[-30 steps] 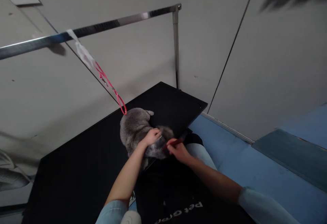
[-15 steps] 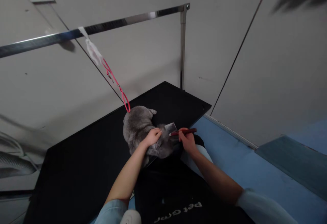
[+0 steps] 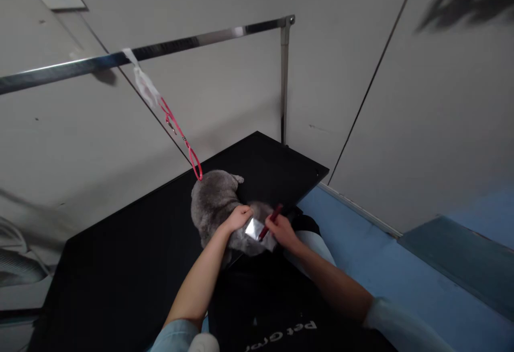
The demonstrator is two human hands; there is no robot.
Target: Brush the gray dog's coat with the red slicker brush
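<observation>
A grey, short-furred cat [image 3: 216, 196] lies curled on the black grooming table [image 3: 132, 223], near its front edge. My left hand [image 3: 240, 218] is closed on the fur about its neck, fingers partly buried. In my right hand [image 3: 280, 230] is a slicker brush [image 3: 254, 229] with a dark red handle and a shiny rectangular metal head. The brush head rests against the fur of the cat's head end, just right of my left hand. Motion blurs the handle, and the cat's face cannot be made out.
A metal bar [image 3: 201, 40] runs above the table, held by an upright post [image 3: 284, 89]. From it hangs a pink loop leash [image 3: 176, 124] tied with white cloth, its lower end by the cat's back. A ribbed hose [image 3: 20, 267] is at the left.
My right hand has moved left and down. The brush has swung from beside the cat's head onto its fur, its handle now steeply tilted. My left hand keeps its hold.
</observation>
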